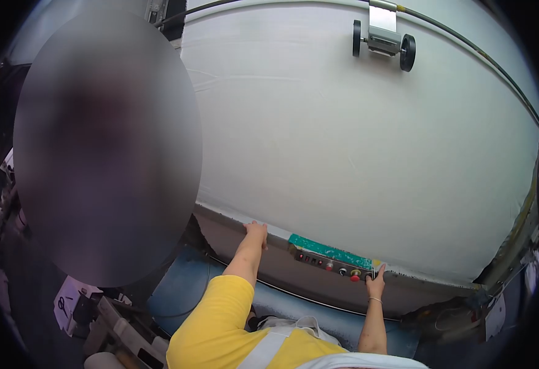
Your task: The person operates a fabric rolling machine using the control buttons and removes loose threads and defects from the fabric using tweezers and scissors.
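My left hand (256, 231) rests on the front edge (278, 232) of a wide, white cloth-covered surface (343, 147). Its fingers lie over the edge and the thumb hangs apart, holding nothing. At the right end of a control panel (324, 261), my right hand (376, 285) touches the corner, one finger stretched up onto the edge and the thumb side beside the last knob. A worn green strip (331, 251) tops the panel. On its front are small switches, a red button (355, 275) and a black knob (342, 271).
A metal bracket with two black wheels (384, 40) sits over the far side, below a long rod (454, 27). A large blurred patch hides the left. Below the edge runs a blue roll-like surface (177, 295). Scissors (64, 304) lie on white material at lower left.
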A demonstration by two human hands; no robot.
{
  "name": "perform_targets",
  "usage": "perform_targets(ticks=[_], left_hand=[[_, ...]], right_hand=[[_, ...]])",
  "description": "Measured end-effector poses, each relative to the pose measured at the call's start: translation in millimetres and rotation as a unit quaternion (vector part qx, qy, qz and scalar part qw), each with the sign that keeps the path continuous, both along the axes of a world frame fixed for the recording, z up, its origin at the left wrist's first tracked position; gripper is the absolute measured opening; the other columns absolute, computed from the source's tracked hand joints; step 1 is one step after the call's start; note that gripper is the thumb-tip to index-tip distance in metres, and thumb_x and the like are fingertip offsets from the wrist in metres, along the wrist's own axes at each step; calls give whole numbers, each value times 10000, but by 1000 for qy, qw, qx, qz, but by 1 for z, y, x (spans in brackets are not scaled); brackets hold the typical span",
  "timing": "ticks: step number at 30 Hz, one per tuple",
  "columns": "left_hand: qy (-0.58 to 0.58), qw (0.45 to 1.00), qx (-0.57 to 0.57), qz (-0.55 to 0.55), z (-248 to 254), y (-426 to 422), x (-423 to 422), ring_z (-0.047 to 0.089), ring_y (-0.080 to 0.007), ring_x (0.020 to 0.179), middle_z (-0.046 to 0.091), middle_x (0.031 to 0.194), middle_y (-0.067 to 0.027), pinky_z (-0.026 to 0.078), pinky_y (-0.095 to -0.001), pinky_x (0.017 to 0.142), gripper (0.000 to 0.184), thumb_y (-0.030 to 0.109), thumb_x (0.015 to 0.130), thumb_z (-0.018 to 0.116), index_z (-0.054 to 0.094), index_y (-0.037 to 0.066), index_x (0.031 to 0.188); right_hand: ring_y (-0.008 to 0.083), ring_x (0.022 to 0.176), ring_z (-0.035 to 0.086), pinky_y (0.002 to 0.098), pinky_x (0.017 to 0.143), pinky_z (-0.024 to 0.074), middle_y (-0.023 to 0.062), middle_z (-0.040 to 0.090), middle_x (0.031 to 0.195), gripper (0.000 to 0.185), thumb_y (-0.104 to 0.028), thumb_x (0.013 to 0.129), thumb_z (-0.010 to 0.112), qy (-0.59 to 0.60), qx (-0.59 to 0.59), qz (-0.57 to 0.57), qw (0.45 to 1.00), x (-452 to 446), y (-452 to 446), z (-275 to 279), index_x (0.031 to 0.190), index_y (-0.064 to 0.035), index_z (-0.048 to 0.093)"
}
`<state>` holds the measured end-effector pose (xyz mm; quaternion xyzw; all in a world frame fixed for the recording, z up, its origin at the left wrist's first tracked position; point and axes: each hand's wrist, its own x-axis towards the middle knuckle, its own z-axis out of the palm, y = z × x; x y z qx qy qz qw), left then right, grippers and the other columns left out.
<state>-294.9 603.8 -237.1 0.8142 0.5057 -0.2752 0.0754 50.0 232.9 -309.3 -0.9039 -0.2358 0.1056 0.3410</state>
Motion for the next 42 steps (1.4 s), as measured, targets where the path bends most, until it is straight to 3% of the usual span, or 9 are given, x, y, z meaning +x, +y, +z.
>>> perform_targets(ticks=[2,6,9,11,13,20,29,38,42], left_hand=[[-2,999,-3,-42,-7,11,0,440,-351,1313,500,1390,-139,372,-616,1025,1043,475,604,875,353,167,1453],[6,999,-12,-49,-4,14,4,526,-320,1239,600,1286,-92,417,-619,980,918,457,620,870,461,145,1380],[12,998,-35,-49,-5,19,2,568,-336,1185,604,1276,-123,444,-598,960,881,471,607,870,503,128,1331],[-18,997,-12,-69,-3,17,-1,575,-346,1166,622,1235,-149,467,-536,957,852,487,593,867,534,119,1286],[-28,994,-8,-108,-19,29,-7,571,-324,1188,613,1267,-124,487,-502,950,800,484,631,856,552,103,1266],[-21,985,-17,-171,-25,44,-10,571,-361,1160,613,1229,-182,478,-465,949,845,542,583,845,540,63,1209],[-3,981,-30,-191,-9,42,-5,574,-365,1156,628,1200,-200,464,-446,963,902,568,550,847,557,20,1206],[-28,989,-30,-140,-16,33,-7,553,-372,1188,592,1260,-208,460,-465,981,992,634,550,822,508,38,1279],[-40,991,-29,-121,-18,31,-7,545,-375,1200,591,1276,-182,455,-478,998,1002,625,573,815,464,75,1335]], right_hand=[[432,970,645,455,862,492,293,660,1001,959,-186,753,693,2,-4,0,1000,1,3,0,1540,-209,145],[425,976,647,451,865,493,293,659,1015,958,-186,751,700,16,-4,-12,1000,0,-2,1,1538,-205,155],[434,985,637,457,863,495,277,660,1030,941,-210,754,700,11,22,1,1000,0,-1,-2,1533,-194,170],[467,939,626,502,836,496,264,669,983,923,-237,774,680,-11,17,9,1000,0,-2,-4,1529,-211,149],[466,924,630,513,827,498,248,674,990,915,-243,774,680,-9,8,-4,1000,-2,-1,-3,1526,-211,159],[436,991,632,498,878,501,246,665,1055,943,-266,779,705,71,-30,-64,995,-12,-3,22,1532,-259,138],[438,1025,622,506,926,475,256,654,1080,897,-273,820,655,89,-38,-32,995,-12,-3,21,1535,-299,114],[431,1011,628,496,913,483,258,657,1066,924,-263,807,668,73,-56,-4,996,-9,-3,17,1537,-280,101],[450,949,636,488,867,502,272,661,1028,964,-212,774,703,39,32,-7,999,0,0,-6,1536,-215,112]])
